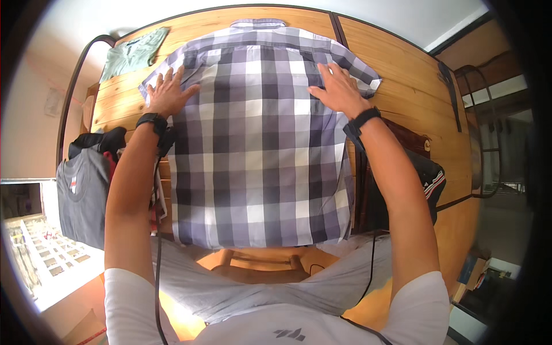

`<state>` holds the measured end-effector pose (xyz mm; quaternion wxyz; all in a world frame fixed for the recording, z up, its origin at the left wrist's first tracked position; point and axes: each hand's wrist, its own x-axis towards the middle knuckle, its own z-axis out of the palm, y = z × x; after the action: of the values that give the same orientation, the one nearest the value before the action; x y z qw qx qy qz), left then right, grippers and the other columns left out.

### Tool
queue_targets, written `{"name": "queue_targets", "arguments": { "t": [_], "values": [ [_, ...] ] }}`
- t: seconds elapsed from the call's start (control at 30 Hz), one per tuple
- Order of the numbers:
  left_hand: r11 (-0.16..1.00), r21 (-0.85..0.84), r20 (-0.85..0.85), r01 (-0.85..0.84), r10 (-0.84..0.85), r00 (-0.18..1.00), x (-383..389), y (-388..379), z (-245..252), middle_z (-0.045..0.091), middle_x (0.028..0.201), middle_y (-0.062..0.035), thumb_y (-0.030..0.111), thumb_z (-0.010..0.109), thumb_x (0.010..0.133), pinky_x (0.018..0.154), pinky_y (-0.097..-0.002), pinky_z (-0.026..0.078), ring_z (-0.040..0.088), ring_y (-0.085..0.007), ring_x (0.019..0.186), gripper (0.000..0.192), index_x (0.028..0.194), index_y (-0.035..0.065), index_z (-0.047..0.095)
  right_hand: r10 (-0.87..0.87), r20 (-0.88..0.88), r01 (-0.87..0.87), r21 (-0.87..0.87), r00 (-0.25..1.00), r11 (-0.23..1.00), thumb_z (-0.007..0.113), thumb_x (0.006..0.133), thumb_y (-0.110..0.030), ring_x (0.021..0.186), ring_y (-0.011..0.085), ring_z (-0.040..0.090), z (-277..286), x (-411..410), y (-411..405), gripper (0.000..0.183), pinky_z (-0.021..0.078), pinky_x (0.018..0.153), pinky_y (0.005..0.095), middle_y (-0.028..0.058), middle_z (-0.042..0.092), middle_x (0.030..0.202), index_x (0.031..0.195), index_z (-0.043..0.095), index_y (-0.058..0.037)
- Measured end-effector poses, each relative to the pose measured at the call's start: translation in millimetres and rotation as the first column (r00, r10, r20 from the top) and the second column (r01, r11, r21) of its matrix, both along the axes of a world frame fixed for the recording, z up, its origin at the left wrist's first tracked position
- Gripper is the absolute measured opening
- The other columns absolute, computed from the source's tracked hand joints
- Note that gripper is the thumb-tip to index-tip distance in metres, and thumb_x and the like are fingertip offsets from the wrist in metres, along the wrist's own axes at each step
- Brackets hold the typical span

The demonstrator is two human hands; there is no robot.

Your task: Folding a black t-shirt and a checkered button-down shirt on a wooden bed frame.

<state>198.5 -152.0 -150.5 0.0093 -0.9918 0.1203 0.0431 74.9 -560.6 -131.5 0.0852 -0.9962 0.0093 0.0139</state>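
A checked short-sleeved shirt [254, 142] in purple, grey and white lies spread flat, back side up, its collar at the far edge of the wooden table [401, 90]. My left hand [167, 92] rests with fingers spread on the shirt's left side near the sleeve. On the right side, by the other sleeve, my right hand [338, 90] lies on the fabric with its thumb apart from the fingers. Neither hand grips the cloth. Each wrist wears a black strap with a small device.
A folded light green garment [133, 54] lies at the back left. Dark grey clothing [86, 194] hangs in a pile at the left edge. To the right are a dark red item [405, 136] and a black garment with striped trim [431, 179]. Black cables run down beside both arms.
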Motion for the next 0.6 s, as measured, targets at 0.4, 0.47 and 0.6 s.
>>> {"name": "queue_targets", "arguments": {
  "t": [0.4,0.47,0.6],
  "values": [
    [0.998,-0.063,-0.16,-0.015,0.005,0.987,30.9,-27.4,-30.8,0.011,0.167,-0.0173,0.091,0.044,0.077,0.11,-0.0769,0.01,0.006,-0.0469,0.152,0.111,0.161,0.0221,0.018,-0.178,-0.084,0.171,-0.084,0.98,0.982,0.052,0.089,-0.071,0.144,0.0419,0.029,-39.2,50.3,-13.1,0.086,0.0297,0.107,0.07,0.0125,0.033,0.158,0.153,0.038,-0.016],
    [0.999,-0.035,-0.15,-0.011,0.006,0.989,40.3,-25.3,-40.1,0.011,0.167,-0.0171,0.091,0.044,0.076,0.11,-0.0769,0.011,0.006,-0.047,0.151,0.112,0.161,0.0233,0.018,-0.16,-0.084,0.153,-0.082,0.984,0.985,0.051,0.088,-0.073,0.144,0.0437,0.029,-45.8,56.5,-19.4,0.088,0.0293,0.108,0.0693,0.0148,0.032,0.159,0.153,0.037,-0.0161],
    [0.999,0.035,-0.046,0.041,-0.04,0.998,70.9,-27.3,-56.2,0.012,0.167,-0.0155,0.089,0.045,0.078,0.113,-0.0737,0.012,0.009,-0.0465,0.151,0.107,0.16,0.0276,0.018,-0.079,-0.07,0.073,-0.076,0.994,0.994,0.054,0.087,-0.07,0.136,0.0448,0.04,-47.1,79.7,-38.9,0.085,0.0366,0.106,0.0625,0.0164,0.04,0.153,0.148,0.042,-0.0113]
  ]
}}
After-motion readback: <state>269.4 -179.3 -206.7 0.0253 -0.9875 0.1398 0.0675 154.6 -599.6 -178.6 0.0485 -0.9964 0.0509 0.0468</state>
